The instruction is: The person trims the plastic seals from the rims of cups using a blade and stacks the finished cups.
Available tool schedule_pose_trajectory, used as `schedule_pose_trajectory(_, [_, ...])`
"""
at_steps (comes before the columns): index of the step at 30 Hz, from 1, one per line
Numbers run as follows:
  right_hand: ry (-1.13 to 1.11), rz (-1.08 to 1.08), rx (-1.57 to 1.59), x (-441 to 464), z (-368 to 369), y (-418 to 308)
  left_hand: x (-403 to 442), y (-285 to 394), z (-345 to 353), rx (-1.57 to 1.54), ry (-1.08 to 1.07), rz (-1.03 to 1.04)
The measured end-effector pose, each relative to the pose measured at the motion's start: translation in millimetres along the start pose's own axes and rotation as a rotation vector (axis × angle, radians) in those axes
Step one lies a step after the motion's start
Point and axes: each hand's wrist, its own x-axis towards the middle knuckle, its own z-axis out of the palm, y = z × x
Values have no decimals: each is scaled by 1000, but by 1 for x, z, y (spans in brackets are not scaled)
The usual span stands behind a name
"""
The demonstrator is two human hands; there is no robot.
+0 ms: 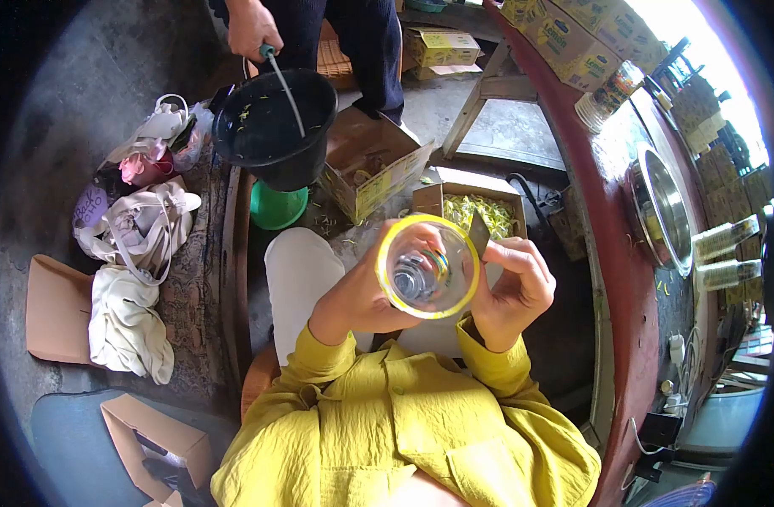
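Note:
My left hand (pixel 357 291) is wrapped round a clear plastic cup (pixel 406 291) with a bright yellow rim, tilted so its mouth faces me. Some of my fingers show through the clear wall. Between the thumb and fingers of my right hand (pixel 515 291) is a small dark blade (pixel 479 236), held upright beside the right side of the rim. Whether its edge touches the rim I cannot tell. Beyond my hands, a cardboard box (pixel 427 199) holds many thin yellow-green shreds (pixel 488 215).
Another person's hand (pixel 253 32) grips the handle of a black bucket (pixel 273 127) above a green basin (pixel 279 205). An open carton (pixel 378 182) stands beside it. At right, a red-edged counter (pixel 611 279) carries a metal bowl (pixel 664 209) and cup stacks (pixel 728 275). Bags (pixel 142 228) lie left.

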Motion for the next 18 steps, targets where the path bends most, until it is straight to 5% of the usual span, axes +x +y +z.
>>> schedule_pose_trajectory(10, [31,33,53,2,1,2,5,-10,6,-66,35,171])
schedule_pose_trajectory(14, [62,0,-12,1,0,2,4,-3,1,-17,55,-32])
schedule_pose_trajectory(18, [95,-35,-81,-2,4,1,11,1,4,24,81,59])
